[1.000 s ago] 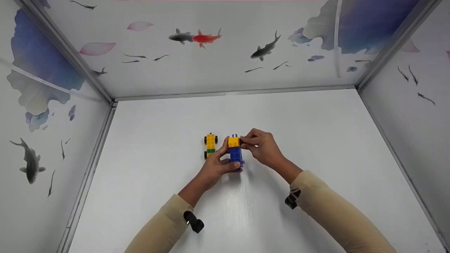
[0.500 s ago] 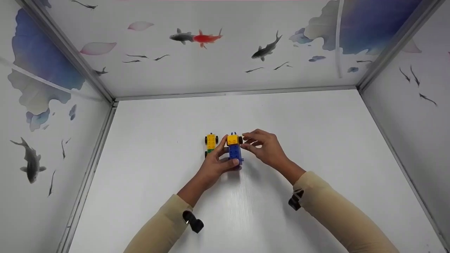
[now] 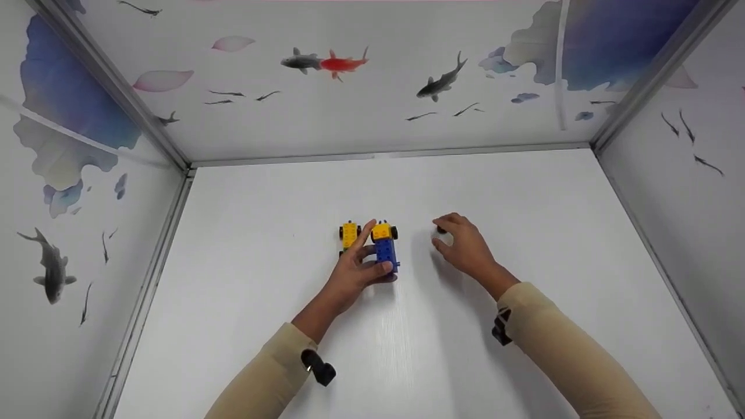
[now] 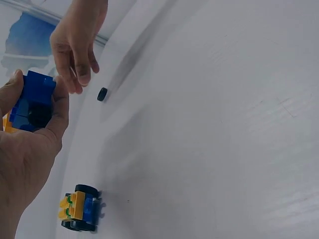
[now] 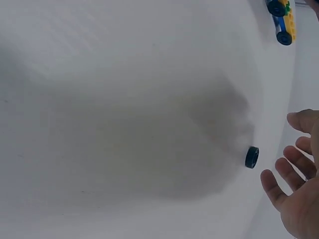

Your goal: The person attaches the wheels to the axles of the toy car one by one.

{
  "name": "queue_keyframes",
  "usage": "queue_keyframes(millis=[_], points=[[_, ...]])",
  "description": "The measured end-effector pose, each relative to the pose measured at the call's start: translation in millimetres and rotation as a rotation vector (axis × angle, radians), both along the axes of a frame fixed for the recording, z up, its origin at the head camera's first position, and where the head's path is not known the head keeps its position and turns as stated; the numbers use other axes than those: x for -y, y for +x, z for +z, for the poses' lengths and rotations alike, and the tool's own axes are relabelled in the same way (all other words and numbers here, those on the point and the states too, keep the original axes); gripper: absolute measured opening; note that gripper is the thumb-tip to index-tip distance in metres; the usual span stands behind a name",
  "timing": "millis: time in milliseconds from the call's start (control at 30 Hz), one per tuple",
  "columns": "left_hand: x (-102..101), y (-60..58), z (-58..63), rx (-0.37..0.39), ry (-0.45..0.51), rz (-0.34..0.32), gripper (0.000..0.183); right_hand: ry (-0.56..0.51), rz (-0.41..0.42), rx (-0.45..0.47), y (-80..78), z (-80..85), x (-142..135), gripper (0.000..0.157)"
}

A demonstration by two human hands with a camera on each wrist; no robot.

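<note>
My left hand (image 3: pixel 352 278) holds a toy car (image 3: pixel 385 249) of blue and yellow building bricks between thumb and fingers, lifted off the table. Black wheels sit on both sides of its yellow end; in the left wrist view a round black part (image 4: pixel 39 115) shows under the blue bricks. To the right, a loose black wheel (image 5: pixel 252 157) rests on the white table. Close above that wheel hovers my right hand (image 3: pixel 468 249), its fingers spread and apart from it in the right wrist view (image 5: pixel 302 199). The head view shows the wheel (image 3: pixel 441 230) partly behind the fingers.
A second toy car (image 3: pixel 350 234), yellow and green with black wheels, stands on the table just left of the held car, partly covered by my left hand. White walls (image 3: pixel 372 116) printed with fish enclose the white tabletop (image 3: pixel 279 256) at the back and both sides.
My right hand has come away from the wheel at the held car's yellow end and moved right to the loose wheel. The held car has shifted slightly left in my left hand.
</note>
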State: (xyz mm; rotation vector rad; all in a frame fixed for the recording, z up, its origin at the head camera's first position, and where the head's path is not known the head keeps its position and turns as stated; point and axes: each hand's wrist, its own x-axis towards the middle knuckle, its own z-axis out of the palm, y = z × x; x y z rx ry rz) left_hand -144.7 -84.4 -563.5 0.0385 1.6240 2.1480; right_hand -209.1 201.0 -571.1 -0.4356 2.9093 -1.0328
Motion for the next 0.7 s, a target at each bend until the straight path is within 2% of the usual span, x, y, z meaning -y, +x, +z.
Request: queue_keyframes(millis=[233,500,700], points=[[2,0.4,-0.9,0.012,0.005,0.008,0.104,0.130,0.030,0.012,0.8,-9.3,-13,0.055],[1,0.0,-2.1,0.015,0.001,0.001,0.109,0.355,0.071,0.018,5.4,-16.4,-22,0.056],[1,-0.7,-2.5,0.005,-0.012,-0.009,0.112,0.363,0.063,0.015,6.7,-16.5,-25,0.050]])
